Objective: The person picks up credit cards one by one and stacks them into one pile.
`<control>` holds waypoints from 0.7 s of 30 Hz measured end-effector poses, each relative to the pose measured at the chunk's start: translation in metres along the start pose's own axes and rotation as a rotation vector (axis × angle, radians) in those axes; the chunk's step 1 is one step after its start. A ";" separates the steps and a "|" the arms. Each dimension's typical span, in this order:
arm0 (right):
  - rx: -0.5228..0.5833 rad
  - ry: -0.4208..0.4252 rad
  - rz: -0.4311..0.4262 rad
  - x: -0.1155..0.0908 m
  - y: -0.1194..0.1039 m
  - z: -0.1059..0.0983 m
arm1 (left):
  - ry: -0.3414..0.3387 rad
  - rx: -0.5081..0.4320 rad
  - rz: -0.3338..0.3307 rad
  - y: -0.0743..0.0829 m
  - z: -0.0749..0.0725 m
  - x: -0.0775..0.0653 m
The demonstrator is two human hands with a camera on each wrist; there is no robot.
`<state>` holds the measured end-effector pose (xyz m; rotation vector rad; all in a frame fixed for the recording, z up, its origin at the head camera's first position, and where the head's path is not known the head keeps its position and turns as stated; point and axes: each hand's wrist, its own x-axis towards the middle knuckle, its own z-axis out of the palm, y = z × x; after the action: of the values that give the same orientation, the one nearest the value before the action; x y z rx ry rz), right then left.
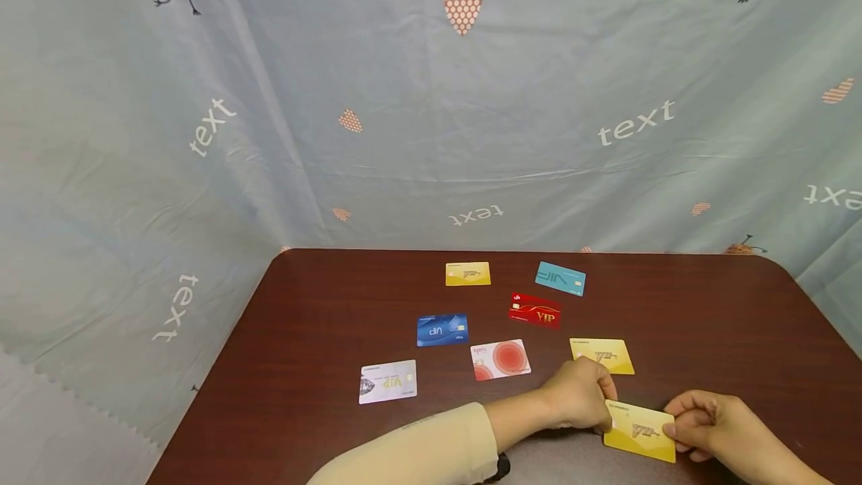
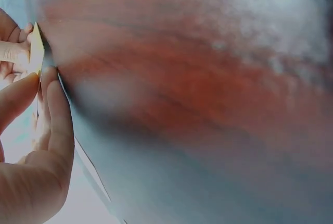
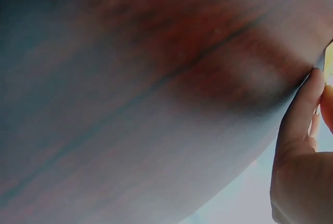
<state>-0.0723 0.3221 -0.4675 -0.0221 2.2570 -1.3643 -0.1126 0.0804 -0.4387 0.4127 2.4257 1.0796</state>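
Between my two hands, at the front right of the table in the head view, a yellow card [image 1: 638, 436] printed with a grey emblem is held tilted. My left hand [image 1: 575, 397] pinches its left edge, while my right hand [image 1: 717, 425] pinches the right edge with thumb and fingers. The left wrist view shows the card [image 2: 36, 51] almost edge-on, between thumb and fingers. Only a sliver of the card [image 3: 329, 65] appears in the right wrist view. Just behind the left hand lies another yellow card [image 1: 616, 358], partly covered by that hand.
Several other cards lie flat on the dark brown table [image 1: 303, 365]: white-silver [image 1: 387, 382], white with red circles [image 1: 500, 360], blue [image 1: 441, 329], red [image 1: 534, 310], teal [image 1: 560, 278] and yellow [image 1: 468, 274]. A patterned grey-blue cloth [image 1: 404, 96] hangs behind the table.
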 end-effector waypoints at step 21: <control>0.045 -0.053 -0.044 -0.003 -0.021 -0.001 | -0.116 -0.465 0.007 -0.014 -0.024 -0.018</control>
<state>-0.0747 0.3130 -0.4486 -0.0919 2.1939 -1.4203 -0.1102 0.0488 -0.4297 0.3160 1.9907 1.5243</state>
